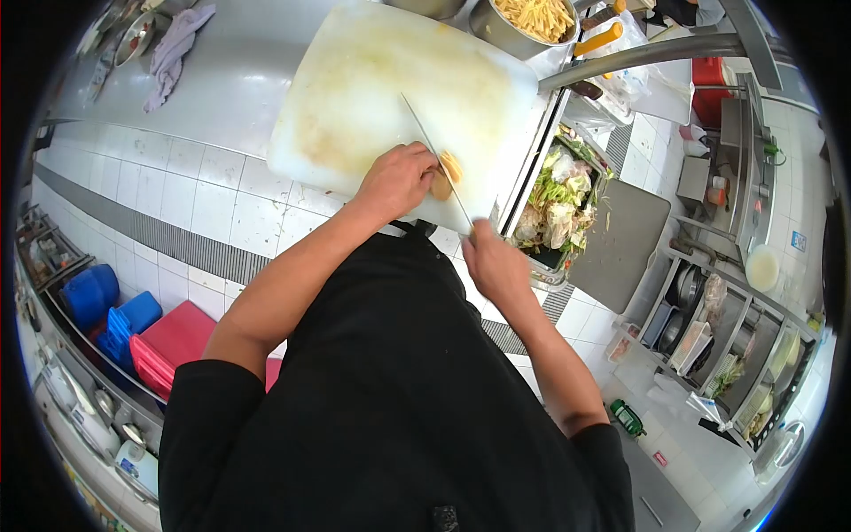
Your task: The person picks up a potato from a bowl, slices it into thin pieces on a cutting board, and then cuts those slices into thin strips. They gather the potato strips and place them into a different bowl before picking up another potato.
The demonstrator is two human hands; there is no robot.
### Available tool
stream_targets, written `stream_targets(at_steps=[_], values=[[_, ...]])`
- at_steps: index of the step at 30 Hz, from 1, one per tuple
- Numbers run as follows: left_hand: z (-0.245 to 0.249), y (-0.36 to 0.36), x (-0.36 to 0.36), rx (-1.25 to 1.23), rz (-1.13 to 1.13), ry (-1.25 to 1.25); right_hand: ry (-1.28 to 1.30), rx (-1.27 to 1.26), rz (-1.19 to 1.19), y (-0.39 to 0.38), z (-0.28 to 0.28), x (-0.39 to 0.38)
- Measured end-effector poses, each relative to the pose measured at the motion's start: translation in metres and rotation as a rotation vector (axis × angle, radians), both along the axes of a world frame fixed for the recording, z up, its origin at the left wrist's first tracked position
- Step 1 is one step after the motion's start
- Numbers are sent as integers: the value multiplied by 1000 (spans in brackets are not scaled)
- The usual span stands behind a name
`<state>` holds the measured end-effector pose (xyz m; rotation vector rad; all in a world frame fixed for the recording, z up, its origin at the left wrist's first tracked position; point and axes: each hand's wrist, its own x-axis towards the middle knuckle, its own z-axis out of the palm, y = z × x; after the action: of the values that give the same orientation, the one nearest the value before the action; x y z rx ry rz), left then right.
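Note:
A large white cutting board with yellowish stains lies on the counter in front of me. My left hand presses on a potato near the board's front edge, fingers curled against it. My right hand is closed around the handle of a long knife, mostly hiding the handle. The thin blade runs diagonally over the board, passing right beside my left fingertips. Cut yellow pieces lean on the far side of the blade.
A metal bowl of pale yellow sticks stands behind the board, near an orange-handled tool. Vegetable scraps fill a bin to the right. A purple cloth lies at the counter's left. A metal bar crosses the upper right.

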<state>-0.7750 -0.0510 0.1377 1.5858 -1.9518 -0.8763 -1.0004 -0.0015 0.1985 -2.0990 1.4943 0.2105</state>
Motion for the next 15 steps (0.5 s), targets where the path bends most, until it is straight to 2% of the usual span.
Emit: stream_targets(at_steps=[1, 3, 5, 8, 9, 12, 13, 15], values=[[0, 0, 0, -1, 1, 8, -35, -36, -15, -10, -21, 7], [-1, 0, 2, -5, 4, 9, -31, -77, 28, -43, -17, 32], [-3, 0, -1, -50, 16, 19, 9, -60, 61, -51, 12, 40], [-9, 2, -1, -77, 40, 24, 4, 7, 70, -18, 50, 19], [-7, 3, 0, -75, 50, 23, 31, 24, 22, -7, 49, 15], [-1, 1, -1, -15, 25, 37, -34, -54, -17, -10, -14, 14], [-3, 1, -1, -33, 26, 38, -64, -137, 24, -22, -17, 24], [-7, 6, -2, -45, 15, 39, -36, -94, 28, -38, -3, 32]])
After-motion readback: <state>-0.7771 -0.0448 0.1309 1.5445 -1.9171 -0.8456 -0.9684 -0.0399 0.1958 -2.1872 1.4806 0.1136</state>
